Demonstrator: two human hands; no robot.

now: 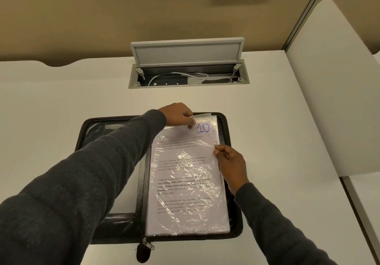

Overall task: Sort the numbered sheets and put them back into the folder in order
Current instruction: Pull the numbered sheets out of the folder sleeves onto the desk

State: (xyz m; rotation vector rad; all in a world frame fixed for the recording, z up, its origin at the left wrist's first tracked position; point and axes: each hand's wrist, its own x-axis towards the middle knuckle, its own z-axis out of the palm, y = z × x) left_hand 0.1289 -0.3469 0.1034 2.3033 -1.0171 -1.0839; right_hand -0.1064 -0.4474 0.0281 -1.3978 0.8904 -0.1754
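Low and centre in the frame, the sheet marked 10 is seen lying lengthwise in the open folder, pinched at its right edge by the right hand and, farther up, at its top edge by the left hand.

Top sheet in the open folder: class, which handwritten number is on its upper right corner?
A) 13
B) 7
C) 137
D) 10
D: the top sheet, lying in a clear sleeve on the right half of the folder, has "10" written in blue ink by its upper right corner, just beside the left hand that pinches the sleeve's top edge.
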